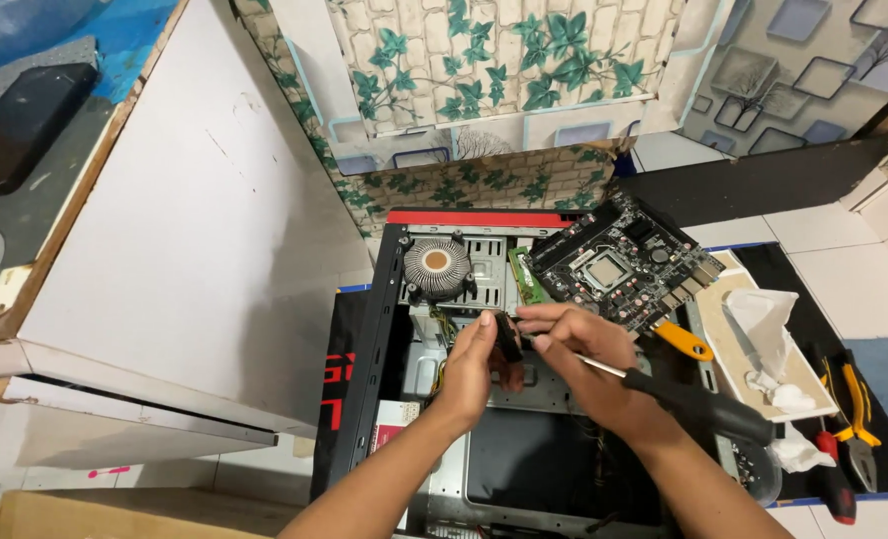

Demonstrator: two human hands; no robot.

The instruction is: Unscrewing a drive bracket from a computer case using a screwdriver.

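Left hand [472, 361] pinching small black connector [508, 339], right hand [579, 354] gripping black-handled screwdriver [698, 404], over open computer case [384, 329]

A tiled floor [863, 269] carries an open computer case [364, 349] and pliers [856, 409].

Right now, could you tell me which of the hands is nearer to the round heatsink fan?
Left. The left hand sits just below the round heatsink fan; the right hand is farther right.
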